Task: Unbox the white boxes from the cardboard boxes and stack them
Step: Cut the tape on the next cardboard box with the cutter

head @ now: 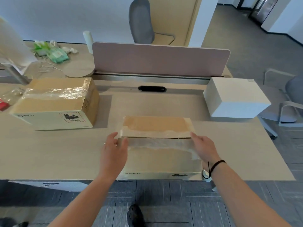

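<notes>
A taped cardboard box (157,154) stands at the desk's near edge in front of me, its top flaps parted along a dark seam. My left hand (114,149) grips the left end of the near flap, thumb on top and fingers at the side. My right hand (202,147) lies against the box's right end with fingers extended along the flap edge. A second cardboard box (55,102), sealed with clear tape, sits at the left. One white box (236,97) stands at the right rear of the desk.
A pink divider panel (160,59) runs across the back of the desk (65,153), with a black cable slot (151,88) before it. Green packets (52,53), a white bottle (88,40) and cables lie beyond at the left. Grey chairs stand behind (141,22) and at the right (290,102).
</notes>
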### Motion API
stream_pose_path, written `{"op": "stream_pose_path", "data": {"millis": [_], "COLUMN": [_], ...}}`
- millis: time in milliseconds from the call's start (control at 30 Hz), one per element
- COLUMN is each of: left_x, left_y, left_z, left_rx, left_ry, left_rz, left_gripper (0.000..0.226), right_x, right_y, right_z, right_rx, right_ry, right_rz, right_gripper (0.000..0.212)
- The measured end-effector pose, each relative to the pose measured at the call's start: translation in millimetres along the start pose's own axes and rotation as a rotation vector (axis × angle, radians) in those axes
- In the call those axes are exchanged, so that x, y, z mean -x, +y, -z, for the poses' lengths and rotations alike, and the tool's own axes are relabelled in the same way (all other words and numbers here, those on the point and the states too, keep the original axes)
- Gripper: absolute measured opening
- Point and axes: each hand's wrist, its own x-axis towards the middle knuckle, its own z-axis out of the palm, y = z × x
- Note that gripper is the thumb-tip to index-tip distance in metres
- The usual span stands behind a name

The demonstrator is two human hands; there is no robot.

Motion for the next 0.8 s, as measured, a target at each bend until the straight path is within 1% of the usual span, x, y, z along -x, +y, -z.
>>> {"op": "stream_pose_path", "data": {"millis": [67, 100, 167, 267, 400, 500, 567, 700, 800], "left_x": [5.1, 8.3, 17.0, 33.8, 55.1, 71.4, 80.8, 91.2, 98.3], "left_y": [3.7, 4.4, 3.9, -3.5, -17.9, -32.1, -45.6, -76.0, -92.1], "left_z": [7.4, 11.1, 18.8, 22.9, 24.1, 28.6, 30.3, 30.7, 27.4], "left_rx": [0.020, 0.024, 0.050, 0.097, 0.117, 0.119, 0.068, -0.049, -0.203], "left_ry": [0.046, 0.066, 0.073, 0.039, -0.046, -0.099, -0.146, -0.280, -0.333], "left_rz": [-0.029, -0.048, -0.050, 0.018, 0.094, 0.064, 0.033, -0.013, -0.057], "left_gripper": [0.032, 0.032, 0.040, 0.040, 0.024, 0.015, 0.012, 0.023, 0.046], "right_x": [8.9, 15.6, 29.2, 53.9, 65.5, 65.0, 63.8, 70.0, 78.4], "right_y": [2.2, 3.9, 11.3, 28.6, 57.1, 81.5, 96.2, 115.9, 124.8], "right_z": [7.0, 12.8, 25.5, 43.4, 57.1, 57.7, 53.8, 49.4, 50.0], "right_rx": [-0.110, -0.149, -0.186, -0.194, -0.163, -0.155, -0.166, -0.201, -0.215], "right_ry": [-0.036, -0.062, -0.134, -0.265, -0.358, -0.378, -0.386, -0.393, -0.404], "right_rz": [-0.020, -0.033, -0.046, -0.048, -0.064, -0.101, -0.097, -0.086, -0.047], "right_gripper": [0.049, 0.048, 0.047, 0.044, 0.027, 0.019, 0.023, 0.035, 0.047]}}
